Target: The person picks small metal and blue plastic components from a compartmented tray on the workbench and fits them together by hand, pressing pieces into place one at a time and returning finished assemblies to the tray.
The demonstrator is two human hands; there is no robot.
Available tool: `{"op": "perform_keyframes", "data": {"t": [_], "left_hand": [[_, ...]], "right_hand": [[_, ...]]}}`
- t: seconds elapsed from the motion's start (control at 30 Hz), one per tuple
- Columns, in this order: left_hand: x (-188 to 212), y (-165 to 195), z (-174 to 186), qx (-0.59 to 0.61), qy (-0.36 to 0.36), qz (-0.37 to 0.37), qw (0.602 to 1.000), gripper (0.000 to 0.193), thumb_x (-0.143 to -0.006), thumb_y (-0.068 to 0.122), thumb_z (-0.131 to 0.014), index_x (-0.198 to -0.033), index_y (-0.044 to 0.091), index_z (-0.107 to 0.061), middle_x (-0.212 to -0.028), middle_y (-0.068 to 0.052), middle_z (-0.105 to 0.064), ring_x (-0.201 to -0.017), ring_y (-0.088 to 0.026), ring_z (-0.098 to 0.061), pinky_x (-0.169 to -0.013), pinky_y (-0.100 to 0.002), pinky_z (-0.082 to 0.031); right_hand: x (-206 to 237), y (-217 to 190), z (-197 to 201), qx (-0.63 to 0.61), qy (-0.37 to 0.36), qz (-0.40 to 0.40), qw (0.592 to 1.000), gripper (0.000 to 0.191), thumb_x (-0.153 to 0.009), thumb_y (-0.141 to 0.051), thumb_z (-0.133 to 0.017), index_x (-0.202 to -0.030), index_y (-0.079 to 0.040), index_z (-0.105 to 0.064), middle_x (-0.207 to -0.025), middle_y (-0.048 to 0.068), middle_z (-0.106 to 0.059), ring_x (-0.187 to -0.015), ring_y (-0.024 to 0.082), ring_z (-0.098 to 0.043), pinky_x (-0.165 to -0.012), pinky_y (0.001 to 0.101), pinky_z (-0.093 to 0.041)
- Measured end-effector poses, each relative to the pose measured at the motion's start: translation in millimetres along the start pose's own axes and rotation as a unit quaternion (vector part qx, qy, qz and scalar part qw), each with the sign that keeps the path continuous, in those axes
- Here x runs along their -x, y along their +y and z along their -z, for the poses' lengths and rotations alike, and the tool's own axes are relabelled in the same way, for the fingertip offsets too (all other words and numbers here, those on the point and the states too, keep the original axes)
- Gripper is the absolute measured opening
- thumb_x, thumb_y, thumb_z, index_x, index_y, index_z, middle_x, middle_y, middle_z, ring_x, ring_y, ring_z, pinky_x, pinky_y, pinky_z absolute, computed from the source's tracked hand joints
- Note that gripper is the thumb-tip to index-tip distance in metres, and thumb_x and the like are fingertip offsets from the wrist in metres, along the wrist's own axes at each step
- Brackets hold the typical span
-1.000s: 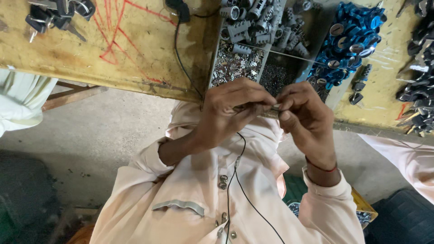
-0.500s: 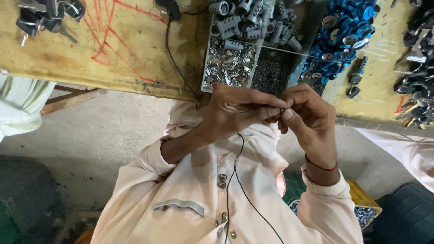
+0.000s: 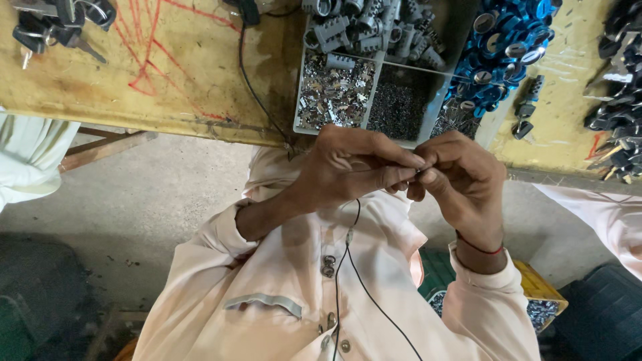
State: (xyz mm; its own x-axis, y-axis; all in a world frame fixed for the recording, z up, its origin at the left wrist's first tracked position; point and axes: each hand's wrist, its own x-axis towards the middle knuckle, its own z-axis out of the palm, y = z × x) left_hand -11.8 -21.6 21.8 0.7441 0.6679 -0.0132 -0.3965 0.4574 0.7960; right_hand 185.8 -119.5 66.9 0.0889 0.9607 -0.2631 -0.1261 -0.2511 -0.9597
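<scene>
My left hand [image 3: 351, 167] and my right hand [image 3: 465, 180] meet in front of my chest, just below the table's edge. Their fingertips pinch a small metal part [image 3: 418, 174], mostly hidden by the fingers. A thin black wire [image 3: 348, 267] hangs from under my left hand down across my light shirt. A red thread circles my right wrist. Just beyond the hands lies a grey divided tray [image 3: 374, 87] with grey plastic pieces, small shiny metal pieces and dark tiny screws in separate compartments.
The yellow wooden table [image 3: 167, 73] carries keys [image 3: 60, 20] at the far left, blue round parts [image 3: 501, 40] and black parts [image 3: 618, 67] at the right. Another person's sleeve [image 3: 602, 214] is at the right, white cloth [image 3: 27, 160] at the left. A yellow crate [image 3: 538, 294] sits below.
The hands have stayed together on the small part, with the fingers shifting a little. The view has drifted, so the hands now sit slightly further right and lower.
</scene>
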Motion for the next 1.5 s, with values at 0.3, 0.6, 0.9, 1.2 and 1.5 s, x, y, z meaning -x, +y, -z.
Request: {"op": "perform_keyframes", "data": {"t": [0.3,0.6,0.9,1.2,1.5], "left_hand": [[-1,12,4,-0.145,-0.021,-0.053,0.988,0.022,-0.105,0.001,-0.071,-0.126,0.004,-0.072,-0.104,-0.009,-0.079,-0.093,-0.013,-0.078,-0.084,-0.026,-0.066],[-4,33,11,-0.284,-0.07,-0.002,0.956,0.014,-0.097,0.008,-0.075,-0.109,0.003,-0.072,-0.098,-0.007,-0.075,-0.083,-0.014,-0.073,-0.07,-0.027,-0.06],[-14,18,26,-0.279,-0.034,-0.041,0.959,0.011,-0.098,0.009,-0.075,-0.107,0.003,-0.075,-0.096,-0.005,-0.075,-0.08,-0.01,-0.072,-0.071,-0.023,-0.06],[-18,14,22,-0.321,-0.029,-0.083,0.943,0.008,-0.095,0.008,-0.076,-0.101,0.004,-0.074,-0.093,-0.004,-0.074,-0.081,-0.011,-0.072,-0.074,-0.026,-0.059],[-20,9,22,-0.291,-0.031,-0.053,0.955,0.011,-0.096,0.011,-0.075,-0.103,0.004,-0.073,-0.091,-0.003,-0.074,-0.079,-0.01,-0.073,-0.072,-0.025,-0.061]], "right_hand": [[3,-7,-4,0.063,0.016,-0.001,0.998,0.009,-0.107,0.0,-0.064,-0.112,0.007,-0.061,-0.103,0.012,-0.063,-0.083,0.014,-0.068,-0.073,0.026,-0.058],[-9,-7,-5,-0.11,-0.042,-0.07,0.991,0.038,-0.102,0.006,-0.067,-0.128,-0.007,-0.043,-0.117,0.014,-0.062,-0.09,0.014,-0.068,-0.072,0.0263,-0.059],[-25,-42,29,0.705,-0.03,-0.049,0.707,0.016,-0.1,-0.026,-0.077,-0.101,-0.01,-0.077,-0.089,0.003,-0.069,-0.066,0.021,-0.066,-0.06,0.0367,-0.05],[-32,-33,33,0.748,-0.033,0.047,0.662,0.016,-0.094,-0.024,-0.077,-0.1,-0.012,-0.068,-0.091,0.006,-0.063,-0.082,0.027,-0.068,-0.063,0.0416,-0.047],[-25,-27,34,0.632,0.051,0.055,0.772,0.01,-0.105,-0.003,-0.073,-0.112,-0.01,-0.077,-0.099,0.01,-0.066,-0.081,0.028,-0.066,-0.073,0.039,-0.05]]}}
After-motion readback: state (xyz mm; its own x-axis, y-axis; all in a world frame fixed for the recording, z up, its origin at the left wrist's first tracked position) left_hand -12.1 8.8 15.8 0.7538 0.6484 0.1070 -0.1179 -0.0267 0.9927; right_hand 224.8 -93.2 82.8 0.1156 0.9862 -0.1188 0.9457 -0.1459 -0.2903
